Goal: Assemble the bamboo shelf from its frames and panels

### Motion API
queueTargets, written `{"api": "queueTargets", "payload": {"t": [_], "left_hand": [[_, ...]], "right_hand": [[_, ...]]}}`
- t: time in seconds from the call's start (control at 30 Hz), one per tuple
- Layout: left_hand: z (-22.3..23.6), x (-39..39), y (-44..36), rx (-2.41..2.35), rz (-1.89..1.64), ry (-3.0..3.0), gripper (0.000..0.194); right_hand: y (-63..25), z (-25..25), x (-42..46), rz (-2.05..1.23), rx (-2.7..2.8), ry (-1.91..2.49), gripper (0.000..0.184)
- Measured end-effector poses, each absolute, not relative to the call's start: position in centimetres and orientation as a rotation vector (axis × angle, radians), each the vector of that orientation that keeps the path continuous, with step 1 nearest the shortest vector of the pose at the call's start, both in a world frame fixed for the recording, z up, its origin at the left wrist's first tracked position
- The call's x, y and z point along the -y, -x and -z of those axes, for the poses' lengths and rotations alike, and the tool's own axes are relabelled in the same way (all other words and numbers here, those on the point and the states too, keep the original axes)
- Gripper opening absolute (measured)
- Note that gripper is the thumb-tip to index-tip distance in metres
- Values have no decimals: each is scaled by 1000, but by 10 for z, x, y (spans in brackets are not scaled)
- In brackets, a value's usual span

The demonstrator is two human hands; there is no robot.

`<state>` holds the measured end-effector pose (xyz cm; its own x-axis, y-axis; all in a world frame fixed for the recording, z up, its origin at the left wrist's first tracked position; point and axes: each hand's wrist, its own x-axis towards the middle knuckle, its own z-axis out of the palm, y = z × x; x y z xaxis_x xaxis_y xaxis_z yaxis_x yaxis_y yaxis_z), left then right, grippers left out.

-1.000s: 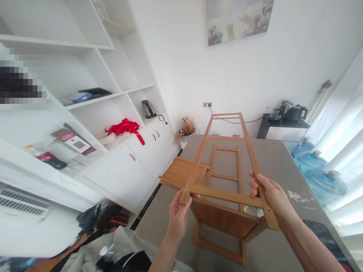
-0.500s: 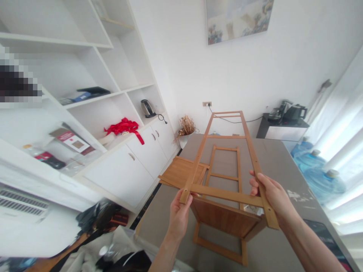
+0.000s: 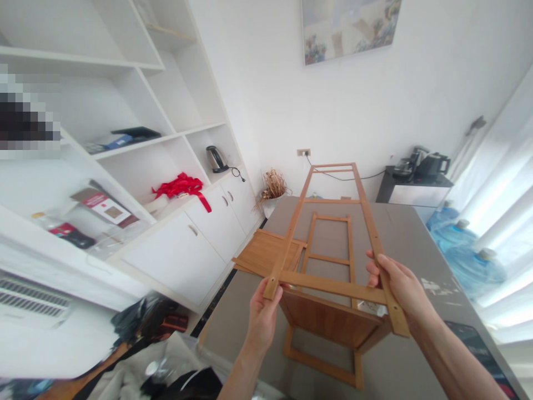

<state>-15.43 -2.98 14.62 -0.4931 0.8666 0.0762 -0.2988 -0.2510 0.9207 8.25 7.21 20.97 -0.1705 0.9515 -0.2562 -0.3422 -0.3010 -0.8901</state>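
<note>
A long wooden frame [image 3: 333, 286] with several crossbars tilts up above the table, its far end raised toward the wall. My left hand [image 3: 263, 316] grips the near end of its left rail. Around the right rail, just beyond the near crossbar, my right hand [image 3: 402, 289] is closed. Beneath the near end stands a wooden piece with a solid panel [image 3: 328, 319] and a lower open frame, partly covered by the held frame. Another wooden frame [image 3: 351, 239] lies flat on the table farther off. Flat wooden panels [image 3: 262, 253] lie at the table's left edge.
The grey table [image 3: 416, 239] reaches toward the wall. Blue water bottles [image 3: 478, 266] stand to its right, and a dark flat device [image 3: 470, 344] lies near its right edge. White shelves [image 3: 179, 136] line the left. A dried plant [image 3: 272, 186] stands beyond the table.
</note>
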Motion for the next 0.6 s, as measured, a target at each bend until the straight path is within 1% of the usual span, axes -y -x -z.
{"api": "queueTargets", "payload": {"t": [0.27,0.43,0.6], "left_hand": [[-147,29,154,-1173,-1847,-785,18],[-145,29,155,-1189,-1853,-783,20],[-143,29,155,-1173,-1855,-787,18]], "right_hand": [[-82,-209,-73,-1656,861,1060,31],[-82,-209,-72,-1667,842,1052,36],[-82,-210,-72,-1660,842,1065,37]]}}
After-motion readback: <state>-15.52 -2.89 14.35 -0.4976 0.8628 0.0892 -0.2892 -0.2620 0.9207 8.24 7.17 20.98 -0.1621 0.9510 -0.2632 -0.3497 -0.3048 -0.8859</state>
